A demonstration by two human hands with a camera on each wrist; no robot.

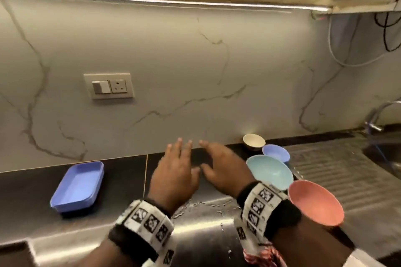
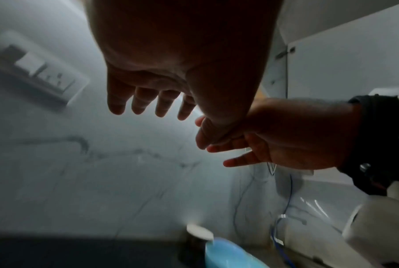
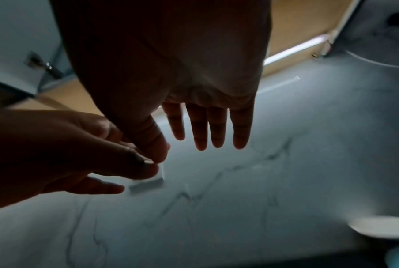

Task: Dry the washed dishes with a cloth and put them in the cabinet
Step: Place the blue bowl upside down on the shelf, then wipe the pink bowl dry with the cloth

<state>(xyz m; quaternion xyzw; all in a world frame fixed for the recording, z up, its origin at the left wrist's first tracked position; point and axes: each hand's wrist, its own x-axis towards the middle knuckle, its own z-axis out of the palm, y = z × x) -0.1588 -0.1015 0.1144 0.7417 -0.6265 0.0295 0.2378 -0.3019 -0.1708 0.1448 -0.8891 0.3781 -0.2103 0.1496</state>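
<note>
Both hands are held flat and empty above the tabletop point(image 1: 121, 182): left hand point(image 1: 173, 176), right hand point(image 1: 223, 168). Teal bowl point(image 1: 270, 171), pink bowl point(image 1: 315, 202) lie just right: judged light, wet-slippery; rim grip advised.

Both hands are bare, and each wrist carries a black band. Wrapped over the left wrist band point(image 1: 144, 226) goes a white strip printed with square black-and-white marker tiles, one after another. The right wrist band point(image 1: 268, 208) wears the same white strip of marker squares over black fabric. From the left wrist camera, that right band shows a small round metal stud and a white housing beside it. A bit of white sleeve point(image 1: 360, 260) peeks in at the right forearm.
</note>
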